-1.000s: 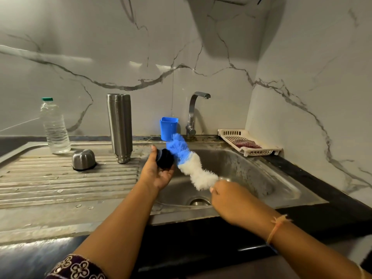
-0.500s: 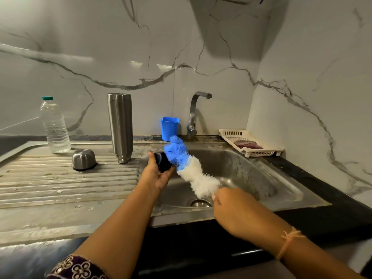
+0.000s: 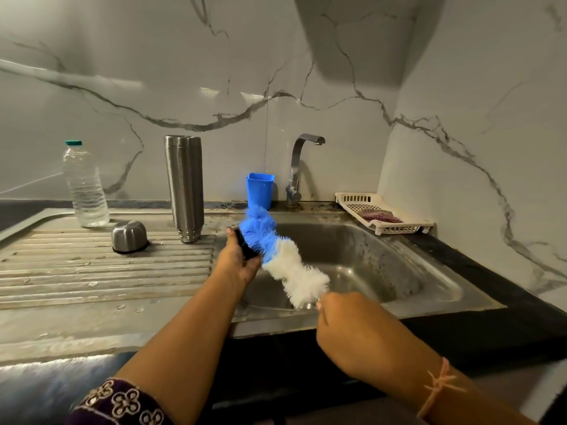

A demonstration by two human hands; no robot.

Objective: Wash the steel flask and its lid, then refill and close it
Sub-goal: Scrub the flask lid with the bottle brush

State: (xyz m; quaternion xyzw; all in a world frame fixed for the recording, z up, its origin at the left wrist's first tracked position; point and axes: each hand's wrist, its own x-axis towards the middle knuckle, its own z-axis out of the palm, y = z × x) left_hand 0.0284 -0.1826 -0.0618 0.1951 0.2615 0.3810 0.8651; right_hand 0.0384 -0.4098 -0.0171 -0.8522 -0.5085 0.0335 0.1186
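The steel flask (image 3: 185, 187) stands upside down on the draining board, mouth down. Its steel outer cap (image 3: 129, 236) lies to its left. My left hand (image 3: 237, 260) grips a small black inner lid (image 3: 245, 248) over the sink's left edge. My right hand (image 3: 352, 326) holds the handle of a bottle brush (image 3: 276, 256) with blue and white bristles. The blue tip of the brush presses against the black lid and hides most of it.
A plastic water bottle (image 3: 86, 185) stands at the back left of the draining board (image 3: 92, 271). A blue cup (image 3: 260, 190), the tap (image 3: 299, 167) and a white tray (image 3: 383, 213) with a scrubber line the back of the sink (image 3: 383, 271).
The brush has slid forward along the black lid, so its blue tip now covers more of the lid. Both hands stay over the sink's left side.
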